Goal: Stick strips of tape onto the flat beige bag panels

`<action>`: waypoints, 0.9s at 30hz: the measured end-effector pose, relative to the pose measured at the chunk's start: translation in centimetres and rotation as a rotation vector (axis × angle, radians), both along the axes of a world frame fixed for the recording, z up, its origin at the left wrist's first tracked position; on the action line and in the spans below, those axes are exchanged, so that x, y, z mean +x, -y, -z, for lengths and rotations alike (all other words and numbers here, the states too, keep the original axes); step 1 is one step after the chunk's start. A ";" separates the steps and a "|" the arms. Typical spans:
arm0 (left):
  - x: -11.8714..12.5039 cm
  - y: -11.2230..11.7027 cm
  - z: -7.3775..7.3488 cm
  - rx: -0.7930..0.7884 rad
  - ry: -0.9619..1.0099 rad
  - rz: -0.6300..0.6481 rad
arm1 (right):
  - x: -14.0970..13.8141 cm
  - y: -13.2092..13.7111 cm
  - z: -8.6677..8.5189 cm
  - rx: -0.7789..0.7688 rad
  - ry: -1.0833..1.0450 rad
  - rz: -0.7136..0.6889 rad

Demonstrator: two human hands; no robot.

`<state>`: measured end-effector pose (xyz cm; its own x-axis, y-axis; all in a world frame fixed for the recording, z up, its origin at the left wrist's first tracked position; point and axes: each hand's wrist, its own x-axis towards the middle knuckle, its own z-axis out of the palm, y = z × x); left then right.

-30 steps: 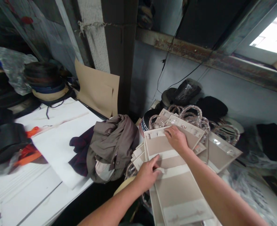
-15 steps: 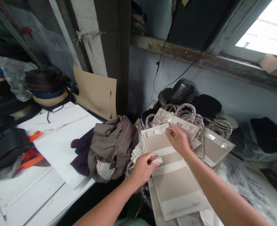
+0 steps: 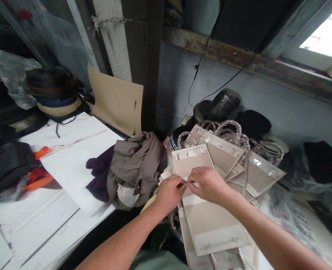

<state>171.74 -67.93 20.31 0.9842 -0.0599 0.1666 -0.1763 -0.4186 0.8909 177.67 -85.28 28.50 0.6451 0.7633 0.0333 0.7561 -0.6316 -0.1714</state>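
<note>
A stack of flat beige bag panels with white bands (image 3: pixel 211 221) lies fanned out in front of me, clear plastic ring handles (image 3: pixel 228 129) at their far ends. My left hand (image 3: pixel 170 193) and my right hand (image 3: pixel 208 183) meet over the white band of the top panel. Both hands are closed, fingertips pinched together at a small white tab between them. What exactly the fingers hold is mostly hidden.
A crumpled brown-grey garment (image 3: pixel 138 165) and a dark purple cloth (image 3: pixel 98 174) lie on the white table (image 3: pixel 67 165) to the left. Stacked hats (image 3: pixel 53 93), brown cardboard (image 3: pixel 115 101) and orange straps (image 3: pixel 39 176) sit further left. Dark hats and plastic wrap fill the right.
My right hand has drawn back from the far end of the top panel to meet my left hand at the white band. Both now pinch at the same spot.
</note>
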 end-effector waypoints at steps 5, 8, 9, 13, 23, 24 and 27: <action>-0.9 -0.8 0.1 0.141 0.253 -0.015 | 2.2 -0.4 1.5 0.040 -0.003 0.111; -1.6 -0.4 0.5 0.141 0.290 0.056 | 5.0 -0.6 2.6 0.217 -0.169 0.282; -1.8 -0.1 0.8 0.114 0.250 0.078 | 6.0 -0.9 2.9 0.277 -0.248 0.322; -2.3 1.5 2.8 -0.002 0.034 0.132 | 9.0 -3.0 3.5 0.292 -0.455 0.352; -0.9 1.4 5.1 -0.103 -0.097 0.111 | 10.9 -5.6 3.3 -0.078 -0.403 0.317; -0.8 1.5 5.2 -0.107 -0.106 0.112 | 10.9 -5.8 3.3 -0.092 -0.375 0.347; -0.8 1.5 5.2 -0.151 -0.092 0.102 | 11.0 -6.1 3.5 -0.046 -0.324 0.415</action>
